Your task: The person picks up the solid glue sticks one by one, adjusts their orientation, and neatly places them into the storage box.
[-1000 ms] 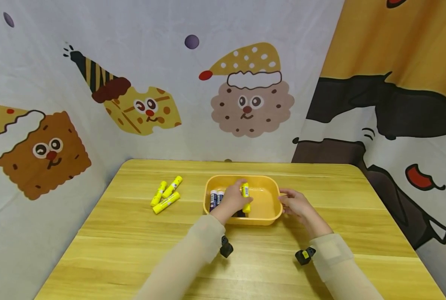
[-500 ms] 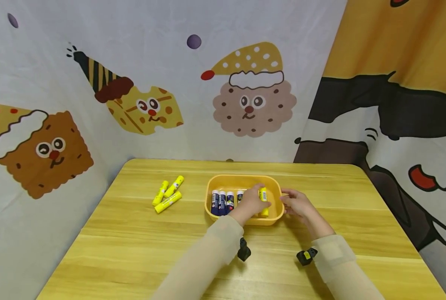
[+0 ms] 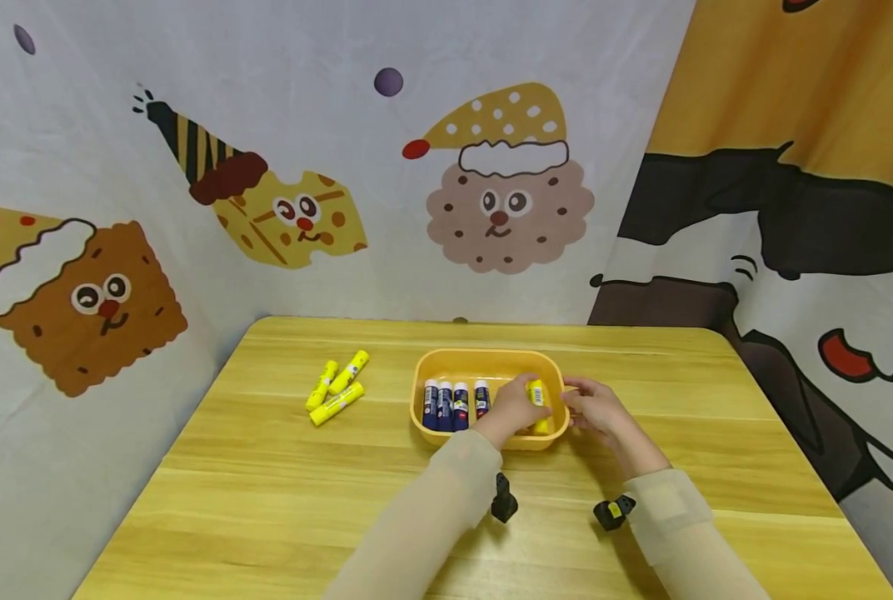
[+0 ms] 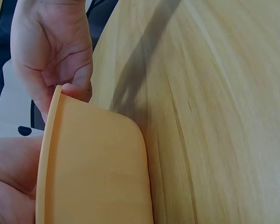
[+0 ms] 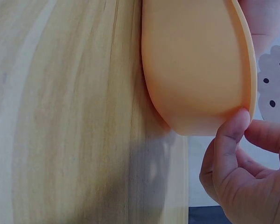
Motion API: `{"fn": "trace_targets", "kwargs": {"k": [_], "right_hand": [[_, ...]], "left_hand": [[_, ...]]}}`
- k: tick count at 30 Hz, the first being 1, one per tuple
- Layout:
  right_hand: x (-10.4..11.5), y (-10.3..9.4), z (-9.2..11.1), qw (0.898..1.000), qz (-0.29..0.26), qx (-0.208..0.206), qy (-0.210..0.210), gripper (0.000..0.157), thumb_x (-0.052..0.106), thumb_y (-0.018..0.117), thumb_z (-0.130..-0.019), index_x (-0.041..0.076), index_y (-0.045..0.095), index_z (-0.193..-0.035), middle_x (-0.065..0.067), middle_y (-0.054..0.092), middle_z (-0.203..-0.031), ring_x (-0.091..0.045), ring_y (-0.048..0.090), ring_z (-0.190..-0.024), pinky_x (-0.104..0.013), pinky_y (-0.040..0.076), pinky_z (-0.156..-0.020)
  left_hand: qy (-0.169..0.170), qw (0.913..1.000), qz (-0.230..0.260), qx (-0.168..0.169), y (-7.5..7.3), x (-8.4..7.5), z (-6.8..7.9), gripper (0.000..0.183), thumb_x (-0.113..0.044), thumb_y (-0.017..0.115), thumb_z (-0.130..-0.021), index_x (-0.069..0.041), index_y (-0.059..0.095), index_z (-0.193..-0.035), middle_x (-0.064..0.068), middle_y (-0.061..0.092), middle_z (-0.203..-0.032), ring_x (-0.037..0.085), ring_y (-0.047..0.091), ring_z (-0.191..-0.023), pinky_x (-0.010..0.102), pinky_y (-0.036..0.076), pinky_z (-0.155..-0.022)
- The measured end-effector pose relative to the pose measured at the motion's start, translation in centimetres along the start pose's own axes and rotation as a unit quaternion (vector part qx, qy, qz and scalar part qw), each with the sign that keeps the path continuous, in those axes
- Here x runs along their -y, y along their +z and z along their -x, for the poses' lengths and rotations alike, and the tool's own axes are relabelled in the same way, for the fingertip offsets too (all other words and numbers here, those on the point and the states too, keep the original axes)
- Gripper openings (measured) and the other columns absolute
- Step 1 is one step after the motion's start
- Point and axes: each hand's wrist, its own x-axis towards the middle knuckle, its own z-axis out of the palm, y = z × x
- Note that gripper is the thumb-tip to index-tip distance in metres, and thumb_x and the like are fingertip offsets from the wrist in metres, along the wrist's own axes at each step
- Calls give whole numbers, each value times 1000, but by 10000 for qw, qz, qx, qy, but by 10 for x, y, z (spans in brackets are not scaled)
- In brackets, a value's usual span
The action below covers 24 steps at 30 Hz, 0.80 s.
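In the head view, my left hand (image 3: 512,410) reaches into a yellow-orange plastic box (image 3: 484,354) and holds a yellow glue stick (image 3: 540,408) upright near its right end. Several dark blue glue sticks with white caps (image 3: 445,408) lie in a row along the box's left and middle; the left hand hides part of the inside. My right hand (image 3: 598,412) pinches the rim at the right end. In the right wrist view, thumb and fingers of the right hand (image 5: 252,172) meet at the rim of the box (image 5: 196,60). The left wrist view shows the box's outer wall (image 4: 93,163).
Three yellow glue sticks (image 3: 337,404) lie loose on the wooden table (image 3: 266,500), left of the box. A cartoon-printed cloth (image 3: 326,50) hangs behind the table's back edge. A black wrist camera (image 3: 503,500) sits below the left sleeve.
My left hand has moved right inside the box with the yellow glue stick, uncovering more dark blue glue sticks. The right hand stays at the rim.
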Motion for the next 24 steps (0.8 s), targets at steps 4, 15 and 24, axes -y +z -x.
{"fn": "trace_targets", "kwargs": {"k": [4,15,24], "right_hand": [[0,-2,0,10000,-45,64,-46,49,11,45,-99,-2,31,-144,-15,51,-111,-13,57,-79,-25,52,-67],[-2,-1,-3,10000,-58,-38,-54,47,9,44,-99,-3,33,-143,-15,51,-107,-15,57,-80,-25,51,-65],[-4,-1,-4,9999,-45,-72,-59,46,8,44,-98,-4,34,-142,-17,52,-108,-16,58,-81,-24,51,-64]], "left_hand": [[-45,9999,124,90,3,-2,0,64,-24,75,-81,-19,47,-139,7,55,-132,22,56,-113,36,50,-90],[-95,9997,61,200,5,-4,-2,62,-15,71,-84,-19,46,-140,6,56,-132,20,57,-106,29,50,-83],[-142,9990,-371,202,9,-2,-7,67,8,57,-79,-19,47,-140,9,54,-133,18,51,-86,19,39,-52]]}}
